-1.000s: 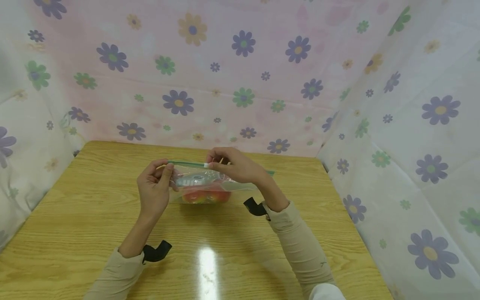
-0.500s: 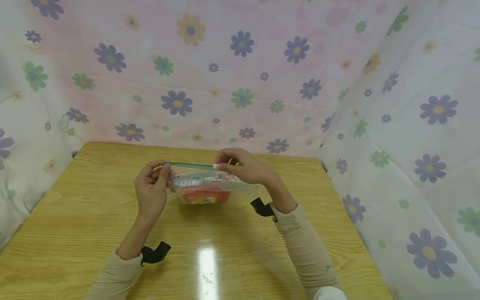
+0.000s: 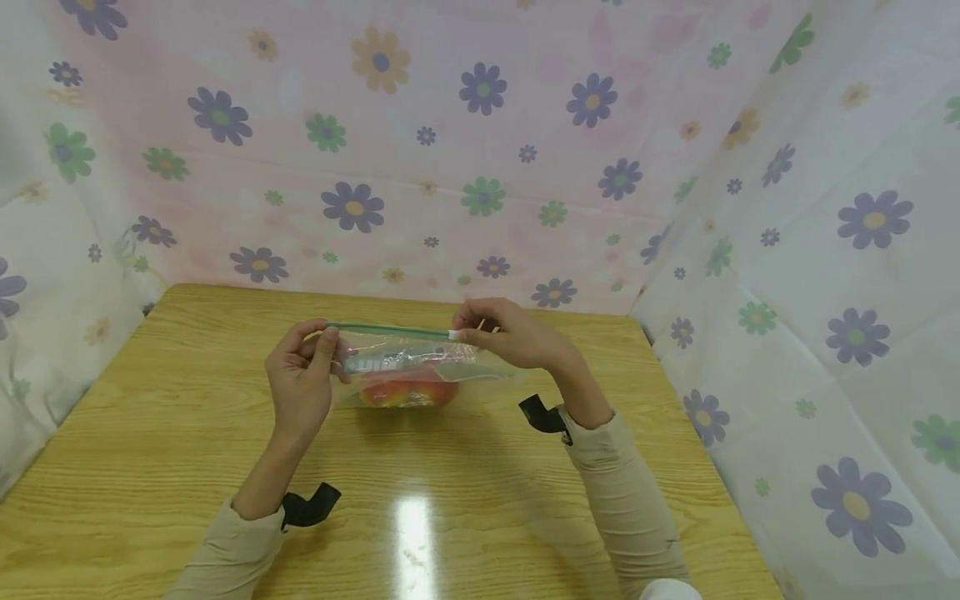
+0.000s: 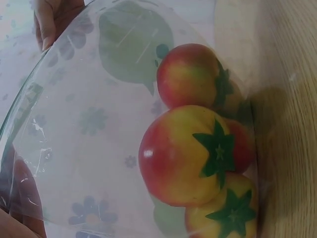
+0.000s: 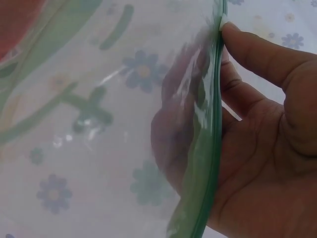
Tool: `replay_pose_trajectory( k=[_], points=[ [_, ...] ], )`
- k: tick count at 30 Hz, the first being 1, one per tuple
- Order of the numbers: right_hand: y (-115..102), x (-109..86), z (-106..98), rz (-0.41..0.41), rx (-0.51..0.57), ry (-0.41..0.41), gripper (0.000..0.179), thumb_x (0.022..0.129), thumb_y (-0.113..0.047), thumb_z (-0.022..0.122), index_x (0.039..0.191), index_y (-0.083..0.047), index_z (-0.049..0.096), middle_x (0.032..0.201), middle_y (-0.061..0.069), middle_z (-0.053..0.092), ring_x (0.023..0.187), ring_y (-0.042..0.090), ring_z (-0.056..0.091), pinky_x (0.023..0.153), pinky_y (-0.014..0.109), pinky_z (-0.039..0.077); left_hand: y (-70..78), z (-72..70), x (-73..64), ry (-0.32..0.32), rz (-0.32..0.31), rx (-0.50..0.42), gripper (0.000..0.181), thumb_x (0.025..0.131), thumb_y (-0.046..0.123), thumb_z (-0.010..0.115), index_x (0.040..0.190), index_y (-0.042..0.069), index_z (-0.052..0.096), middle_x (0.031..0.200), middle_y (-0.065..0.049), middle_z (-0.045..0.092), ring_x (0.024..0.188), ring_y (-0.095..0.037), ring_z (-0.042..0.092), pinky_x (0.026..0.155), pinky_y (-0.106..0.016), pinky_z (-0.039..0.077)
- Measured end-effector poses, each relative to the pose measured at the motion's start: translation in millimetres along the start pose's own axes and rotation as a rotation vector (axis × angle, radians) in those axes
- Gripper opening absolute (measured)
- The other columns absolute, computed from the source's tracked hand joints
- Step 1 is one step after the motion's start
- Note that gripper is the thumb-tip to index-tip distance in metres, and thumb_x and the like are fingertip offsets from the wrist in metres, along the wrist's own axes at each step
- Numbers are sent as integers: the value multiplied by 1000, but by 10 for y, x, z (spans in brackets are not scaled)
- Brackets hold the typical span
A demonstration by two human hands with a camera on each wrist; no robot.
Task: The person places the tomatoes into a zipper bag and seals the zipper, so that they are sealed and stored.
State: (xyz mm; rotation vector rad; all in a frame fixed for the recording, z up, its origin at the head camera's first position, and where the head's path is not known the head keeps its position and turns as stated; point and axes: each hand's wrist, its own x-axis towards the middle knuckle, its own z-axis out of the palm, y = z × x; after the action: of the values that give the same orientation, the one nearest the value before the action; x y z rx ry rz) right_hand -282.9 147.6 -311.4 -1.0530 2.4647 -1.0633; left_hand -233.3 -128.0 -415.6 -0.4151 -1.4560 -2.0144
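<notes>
A clear slider zip bag (image 3: 390,342) with a green zip (image 5: 214,148) along its top edge stands on the table. My left hand (image 3: 303,379) pinches its top left corner between thumb and fingers. Near the right part of the zip, my right hand (image 3: 513,335) pinches the small white slider (image 3: 453,335); other fingers lie behind the clear film in the right wrist view. Several red-and-yellow tomatoes (image 4: 181,153) with green star-shaped tops lie at the bottom of the bag. Green and white print marks the film. My right hand hides the bag's top right corner.
The wooden table (image 3: 187,433) carries a bright light reflection near its front. Flower-printed cloth (image 3: 480,150) hangs behind it and along both sides. Black curved wrist mounts (image 3: 311,506) stick out from both beige sleeves.
My right hand has slid to the right along the zip with the slider, leaving a longer stretch of green zip visible between the hands. My left hand stays at its corner, shifting slightly left.
</notes>
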Motion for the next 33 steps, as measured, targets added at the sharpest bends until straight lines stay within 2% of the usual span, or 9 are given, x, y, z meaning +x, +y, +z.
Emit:
replay_pose_trajectory(
  k=[6, 12, 16, 22, 29, 33],
  points=[
    [59, -72, -43, 29, -25, -34, 9, 106, -13, 56, 106, -7, 63, 98, 16, 63, 84, 23, 56, 75, 33, 49, -27, -7, -18, -10, 11, -19, 12, 102, -5, 55, 104, -16, 61, 73, 1, 72, 53, -7, 63, 45, -18, 51],
    [148, -130, -79, 52, -6, -46, 11, 107, -14, 55, 108, -7, 63, 99, 16, 62, 85, 35, 57, 75, 37, 51, -32, -15, -31, 4, 0, -5, 11, 102, -4, 56, 103, -13, 62, 73, 2, 72, 53, -7, 62, 44, -17, 51],
    [181, -169, -112, 71, -8, -39, 12, 107, -15, 55, 109, -7, 63, 99, 14, 62, 86, 37, 59, 76, 44, 54, -40, -25, -31, 17, -7, 10, 13, 102, -4, 56, 104, -16, 60, 73, 2, 72, 52, -7, 62, 44, -18, 51],
    [218, -232, -147, 90, -22, -32, 11, 107, -16, 55, 108, -8, 63, 96, 10, 61, 83, 30, 55, 74, 37, 50, -42, -36, -39, 27, -4, -3, 12, 102, -3, 56, 103, -12, 64, 72, 2, 72, 51, -7, 62, 44, -18, 51],
    [260, -310, -198, 90, -41, -17, 11, 107, -17, 55, 108, -10, 63, 97, 5, 60, 84, 23, 57, 75, 37, 51, -41, -34, -44, 29, 12, -45, 11, 102, -4, 55, 103, -7, 66, 73, 0, 72, 51, -8, 62, 44, -18, 51],
    [258, -351, -232, 92, -38, -2, 11, 107, -17, 55, 108, -10, 63, 97, 5, 61, 85, 22, 57, 78, 41, 52, -32, -24, -39, 41, -2, -33, 11, 102, -2, 57, 103, -7, 66, 73, -1, 71, 51, -8, 62, 44, -18, 52]
  ],
)
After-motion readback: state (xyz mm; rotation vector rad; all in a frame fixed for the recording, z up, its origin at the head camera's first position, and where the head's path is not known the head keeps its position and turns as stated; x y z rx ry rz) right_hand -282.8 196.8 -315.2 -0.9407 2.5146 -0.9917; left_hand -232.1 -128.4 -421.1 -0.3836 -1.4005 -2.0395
